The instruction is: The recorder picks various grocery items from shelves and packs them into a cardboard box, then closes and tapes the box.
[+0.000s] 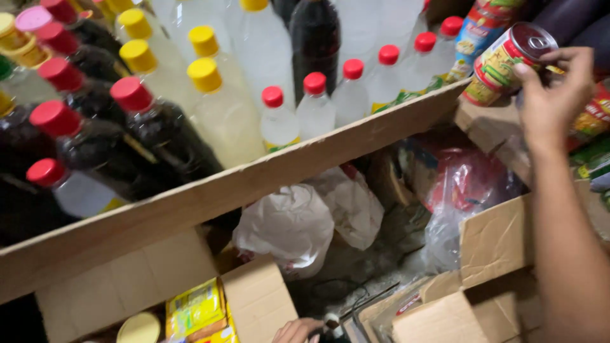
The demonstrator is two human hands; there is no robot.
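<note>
- Cylindrical tin can with a pull-tab metal lid and a green-and-red label point(508, 63): gripped near its top by the right hand point(551, 95), fingers wrapped round the far side, can tilted, lid facing up and right. It sits at the upper right, above the end of the plank.
- Left hand point(297, 331): only knuckles show at the bottom edge, by a small dark object; grip cannot be told.
- Judgement: hold the can by its wall, not the lid rim; level it before setting down.
- Just left of the right hand: clear plastic bottles with red caps point(352, 89), tightly ranked; little free room.
- Bare wooden shelf edge point(254, 181) runs diagonally below.
- Below the right forearm: open brown cardboard boxes point(495, 244), flaps up; white crumpled plastic bag point(289, 225) between the hands.
</note>
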